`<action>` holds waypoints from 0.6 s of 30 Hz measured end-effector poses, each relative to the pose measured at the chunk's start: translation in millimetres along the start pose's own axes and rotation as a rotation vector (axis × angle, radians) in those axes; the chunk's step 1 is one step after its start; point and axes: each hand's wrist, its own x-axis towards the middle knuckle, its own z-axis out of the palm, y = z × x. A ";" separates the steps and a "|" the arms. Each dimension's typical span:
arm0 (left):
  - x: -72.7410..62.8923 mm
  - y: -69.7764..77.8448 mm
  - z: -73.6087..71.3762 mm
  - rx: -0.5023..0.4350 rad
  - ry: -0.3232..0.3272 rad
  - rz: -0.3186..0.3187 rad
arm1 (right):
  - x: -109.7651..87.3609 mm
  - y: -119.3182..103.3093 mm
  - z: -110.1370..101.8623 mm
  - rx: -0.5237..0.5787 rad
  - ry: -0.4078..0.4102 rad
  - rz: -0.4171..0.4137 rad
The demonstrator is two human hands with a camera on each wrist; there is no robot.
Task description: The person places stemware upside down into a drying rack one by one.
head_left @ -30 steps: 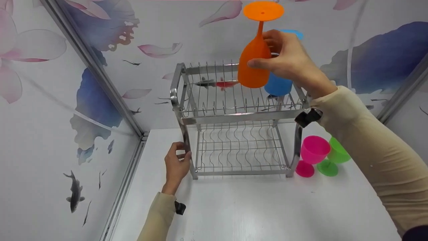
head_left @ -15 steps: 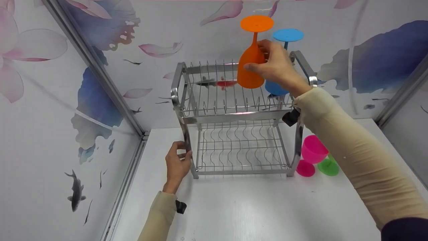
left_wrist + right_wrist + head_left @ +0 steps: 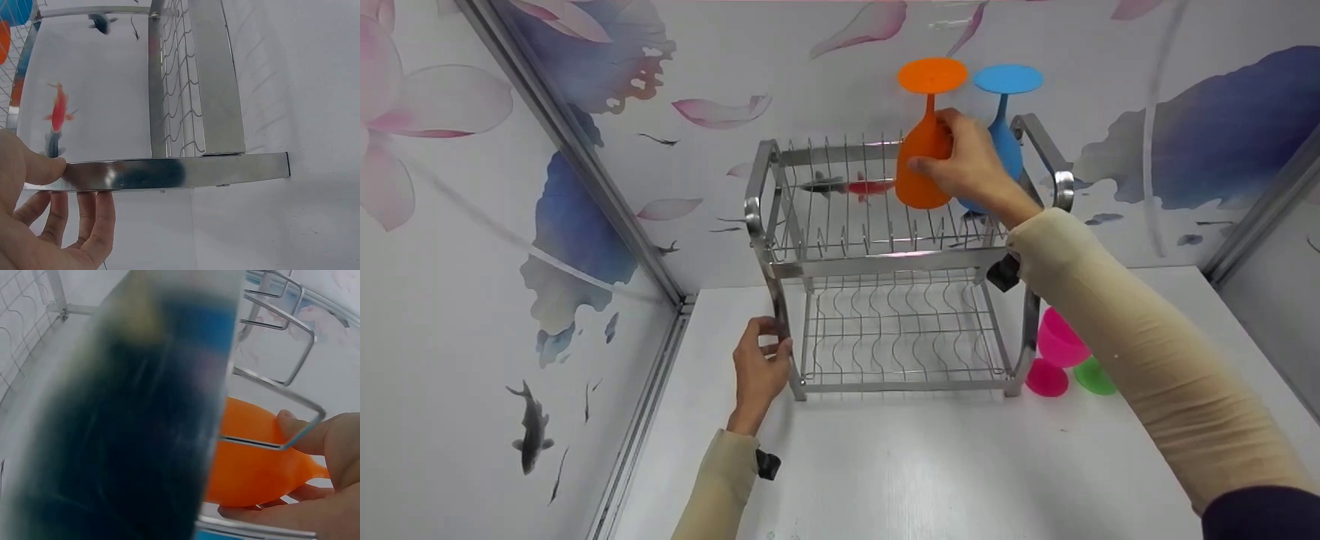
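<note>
The right hand point(image 3: 969, 166) is gripping the orange goblet point(image 3: 919, 142) by its bowl. The orange goblet is pointing base-up at the upper tier of the rack point(image 3: 885, 262), just left of the upturned blue goblet point(image 3: 1009, 148); whether it is touching the wires cannot be told. The left hand point(image 3: 761, 371) is pinching the rack's left side. A pink goblet point(image 3: 1061, 345) and a green goblet point(image 3: 1095, 376) are standing on the table point(image 3: 930, 465).

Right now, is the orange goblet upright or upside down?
Upside down: the orange goblet has its round foot on top, bowl below.
</note>
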 end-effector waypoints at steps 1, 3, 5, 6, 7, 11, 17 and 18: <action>0.3 -0.3 0.3 0.000 0.001 -0.001 | -0.1 0.7 1.0 0.000 -0.001 0.003; 0.6 -0.6 1.0 -0.003 0.006 0.001 | 0.1 2.2 2.8 -0.004 -0.003 0.008; 0.3 -0.6 1.5 -0.003 0.008 0.008 | 0.2 4.1 4.1 -0.011 -0.006 0.008; 0.0 -0.8 1.7 -0.002 0.009 0.013 | 0.4 4.9 4.8 -0.014 -0.009 0.006; -0.3 -0.6 1.9 -0.003 0.009 0.018 | 0.5 5.4 5.4 -0.017 -0.013 0.006; -1.1 -1.3 1.8 -0.002 0.004 0.014 | 1.0 7.3 7.2 -0.025 -0.032 0.009; 0.4 -1.8 0.5 0.008 0.004 0.025 | 2.5 8.3 8.7 -0.015 -0.048 0.017; 0.6 -2.0 0.3 0.011 0.006 0.032 | 2.8 8.1 8.9 -0.014 -0.050 0.020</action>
